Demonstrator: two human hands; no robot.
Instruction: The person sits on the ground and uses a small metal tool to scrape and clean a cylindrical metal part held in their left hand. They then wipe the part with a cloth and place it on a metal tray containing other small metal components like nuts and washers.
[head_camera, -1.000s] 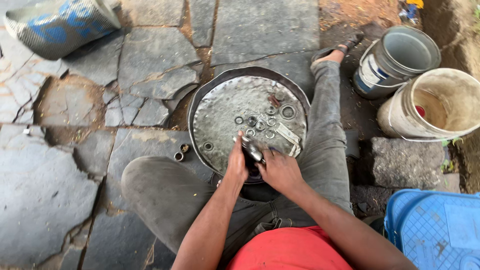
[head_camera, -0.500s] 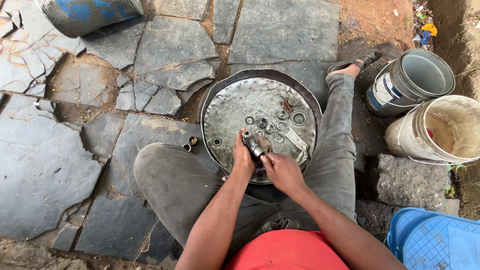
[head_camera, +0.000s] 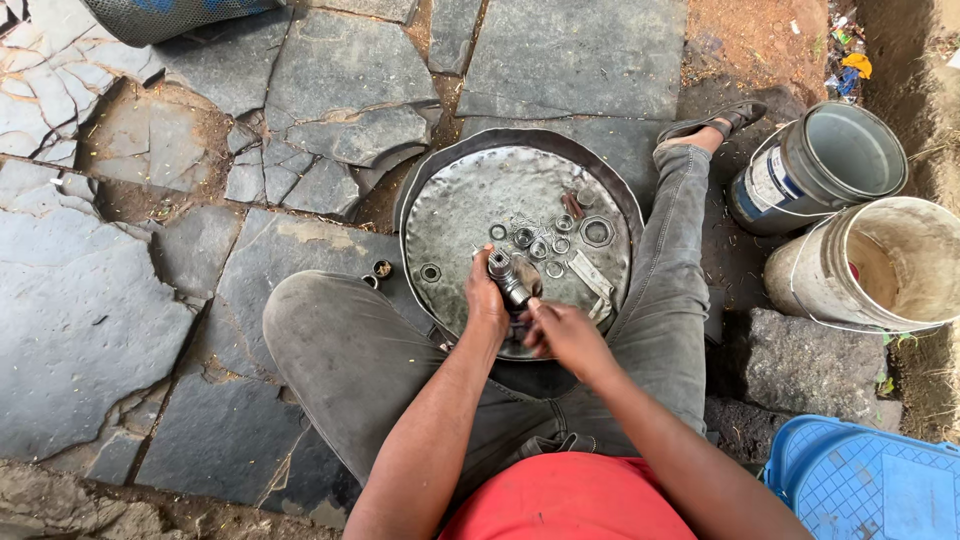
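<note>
Steel fitting (head_camera: 510, 278) sits gripped by both left hand (head_camera: 487, 300) and right hand (head_camera: 560, 335); washers (head_camera: 545, 245) remain loose at twelve o'clock in the pan (head_camera: 450, 215).

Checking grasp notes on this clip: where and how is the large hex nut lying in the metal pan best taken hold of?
Probably by two opposite outer flats. The large hex nut lies flat on the metal pan, hole upward, so a pinch from straight above seems best. Its far-right side is bare pan, while small washers crowd its near-left, so approaching from the right looks clearer. Both the left hand and right hand are holding the cylindrical metal part.
</note>
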